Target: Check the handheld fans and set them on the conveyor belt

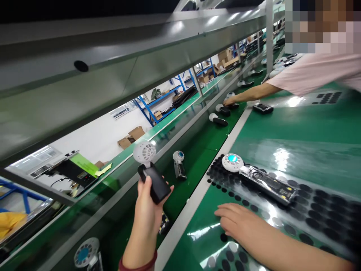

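Note:
My left hand (148,205) is raised over the conveyor belt (197,150) and closed round the black handle of a small handheld fan (149,167) with a white round head. My right hand (239,222) lies flat, fingers stretched, on a clear sheet of black round pads (318,214) on the green workbench. Just beyond its fingertips lies an opened fan unit (262,178) with a white head, blue centre and exposed black body. Another fan (179,165) lies on the belt near my left hand.
More fans (218,119) ride the belt farther off, and one (86,254) is at the near end. A co-worker in a pink shirt reaches a hand (229,101) to the belt. A grey overhead shelf (113,56) runs along the left.

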`<state>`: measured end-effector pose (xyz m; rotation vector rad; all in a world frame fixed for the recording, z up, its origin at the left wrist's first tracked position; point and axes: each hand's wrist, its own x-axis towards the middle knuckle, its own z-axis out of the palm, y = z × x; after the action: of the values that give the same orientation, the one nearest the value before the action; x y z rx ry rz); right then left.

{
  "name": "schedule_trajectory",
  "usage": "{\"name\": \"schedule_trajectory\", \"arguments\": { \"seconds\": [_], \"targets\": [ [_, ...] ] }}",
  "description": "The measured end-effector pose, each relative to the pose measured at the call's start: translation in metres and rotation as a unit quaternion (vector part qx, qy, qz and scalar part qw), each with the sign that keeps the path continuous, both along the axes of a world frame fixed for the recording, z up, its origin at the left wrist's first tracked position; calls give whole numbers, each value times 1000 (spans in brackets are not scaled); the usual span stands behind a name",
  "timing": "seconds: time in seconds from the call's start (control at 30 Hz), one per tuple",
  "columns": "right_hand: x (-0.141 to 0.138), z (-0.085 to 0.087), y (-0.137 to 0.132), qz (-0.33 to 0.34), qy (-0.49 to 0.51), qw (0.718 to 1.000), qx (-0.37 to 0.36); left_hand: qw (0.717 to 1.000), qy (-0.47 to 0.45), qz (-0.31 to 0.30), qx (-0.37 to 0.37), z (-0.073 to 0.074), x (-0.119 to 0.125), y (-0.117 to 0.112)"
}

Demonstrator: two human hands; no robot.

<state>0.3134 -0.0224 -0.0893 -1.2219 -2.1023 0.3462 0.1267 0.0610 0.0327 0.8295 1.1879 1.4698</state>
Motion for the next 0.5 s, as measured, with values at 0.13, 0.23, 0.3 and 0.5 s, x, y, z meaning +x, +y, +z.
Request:
{"name": "schedule_trajectory", "arguments": {
  "seconds": [0.13, 0.23, 0.3, 0.5],
  "targets": [
    [-11, -16, 1, 6, -41, 999, 22, 987, -141, -31, -70, -31, 22, -27],
    [-11, -20, -2, 4, -53, 998, 31, 962, -232, -60, -130, -84, 48, -46],
    [-5, -18, -7, 16, -63, 997, 36, 960, -246, -53, -123, -112, 58, -53],
    [24, 21, -25, 83, -7, 996, -28, 959, -258, -73, -90, -124, 59, -60]
  ]
}}
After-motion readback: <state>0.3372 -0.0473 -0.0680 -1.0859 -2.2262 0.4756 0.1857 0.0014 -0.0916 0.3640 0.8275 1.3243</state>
